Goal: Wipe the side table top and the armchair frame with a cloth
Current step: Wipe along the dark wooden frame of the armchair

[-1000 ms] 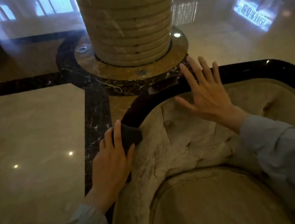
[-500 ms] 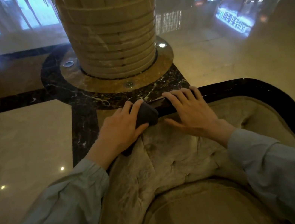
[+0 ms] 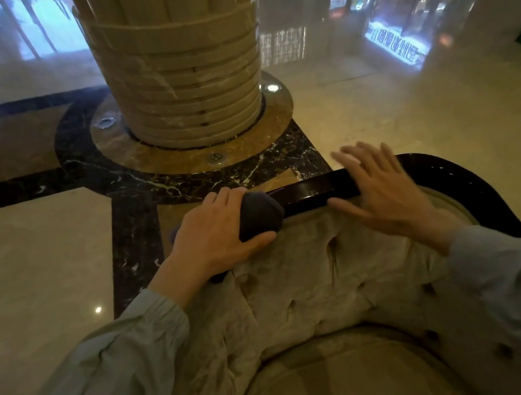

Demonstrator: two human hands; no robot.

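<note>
Cloth has slid further along the top rail; the right hand has lifted, fingers fanned.

The armchair frame (image 3: 439, 172), dark, glossy and rigid, looks slippery, so it wants firm downward pressure. The left hand (image 3: 214, 237) has its grip wrapped over the cloth (image 3: 260, 214), a soft, light, bunched wad pressed on the rail. Just beside it, the right hand (image 3: 383, 189) hovers spread, holding nothing.
</note>
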